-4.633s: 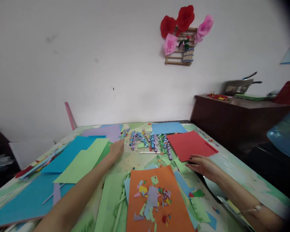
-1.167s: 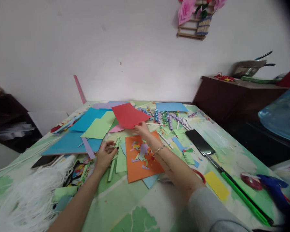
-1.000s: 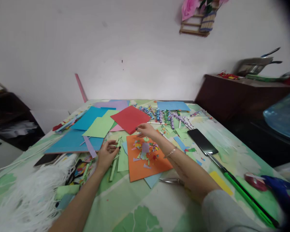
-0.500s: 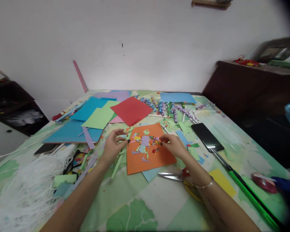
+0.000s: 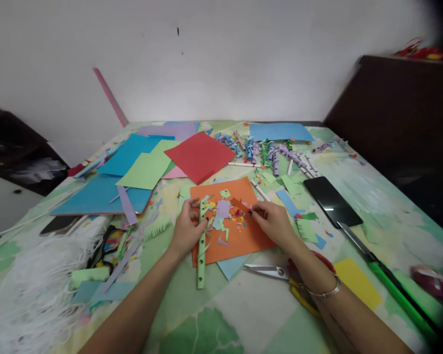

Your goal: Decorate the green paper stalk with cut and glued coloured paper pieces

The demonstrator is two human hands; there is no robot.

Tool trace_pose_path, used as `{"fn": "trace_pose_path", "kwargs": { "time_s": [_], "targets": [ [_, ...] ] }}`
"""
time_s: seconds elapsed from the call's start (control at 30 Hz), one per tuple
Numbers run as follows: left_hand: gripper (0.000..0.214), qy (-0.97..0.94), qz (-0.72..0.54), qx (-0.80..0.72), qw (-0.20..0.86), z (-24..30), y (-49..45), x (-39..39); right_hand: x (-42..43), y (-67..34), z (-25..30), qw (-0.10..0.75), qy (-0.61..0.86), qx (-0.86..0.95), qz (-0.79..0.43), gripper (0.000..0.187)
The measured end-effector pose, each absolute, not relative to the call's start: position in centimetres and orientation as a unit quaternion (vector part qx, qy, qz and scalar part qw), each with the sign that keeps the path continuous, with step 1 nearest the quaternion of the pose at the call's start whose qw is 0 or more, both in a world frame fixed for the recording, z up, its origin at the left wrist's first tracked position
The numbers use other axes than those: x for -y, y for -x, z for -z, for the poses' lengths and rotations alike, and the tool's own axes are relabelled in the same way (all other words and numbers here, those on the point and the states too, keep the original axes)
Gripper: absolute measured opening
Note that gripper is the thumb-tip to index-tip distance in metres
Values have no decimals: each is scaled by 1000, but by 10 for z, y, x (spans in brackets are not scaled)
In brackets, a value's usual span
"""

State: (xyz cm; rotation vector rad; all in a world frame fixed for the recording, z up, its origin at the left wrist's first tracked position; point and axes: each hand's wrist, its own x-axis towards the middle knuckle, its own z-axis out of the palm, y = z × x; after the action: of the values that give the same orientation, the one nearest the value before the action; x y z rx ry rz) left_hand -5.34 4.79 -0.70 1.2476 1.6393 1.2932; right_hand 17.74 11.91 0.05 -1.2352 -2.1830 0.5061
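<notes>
My left hand [image 5: 188,225] is closed on a light green paper tube [image 5: 201,268] with a row of dark holes, at the left edge of an orange paper sheet [image 5: 221,253]. A thin curl of green paper hangs beside the tube. Between the fingertips of my right hand [image 5: 275,222] is a narrow orange-red paper strip [image 5: 239,204], raised over the sheet's right side. Small paper scraps [image 5: 222,210] in purple, yellow, green and red lie on the sheet between my hands. Red-and-yellow-handled scissors [image 5: 268,270] lie partly under my right forearm.
Red [image 5: 199,158] and green [image 5: 143,169] paper sheets lie at the back left. Curly paper pieces [image 5: 249,147] cluster behind. A black phone [image 5: 332,201] and a green-handled cutter [image 5: 395,280] are on the right. White string [image 5: 33,290] heaps at the left.
The green tube has swung nearly straight toward me in my left hand. My right hand has lifted the orange-red strip into view. The camera has tilted and moved slightly.
</notes>
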Motion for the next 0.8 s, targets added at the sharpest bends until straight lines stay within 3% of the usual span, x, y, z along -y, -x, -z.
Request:
{"fn": "trace_pose_path", "kwargs": {
  "time_s": [0.27,0.37,0.63,0.8],
  "targets": [
    [56,-538,-475,-657,232,-1,61,-47,-118,-178,2,315,458,811,-180,11],
    [54,-551,-448,-677,193,-1,64,-48,-117,-178,4,316,449,819,-168,19],
    [40,-556,-434,-680,200,-3,65,-50,-111,-173,-3,334,403,834,-173,25],
    [34,-597,-395,-669,201,0,62,-51,-106,-168,-3,237,297,909,-170,26]
  ]
}}
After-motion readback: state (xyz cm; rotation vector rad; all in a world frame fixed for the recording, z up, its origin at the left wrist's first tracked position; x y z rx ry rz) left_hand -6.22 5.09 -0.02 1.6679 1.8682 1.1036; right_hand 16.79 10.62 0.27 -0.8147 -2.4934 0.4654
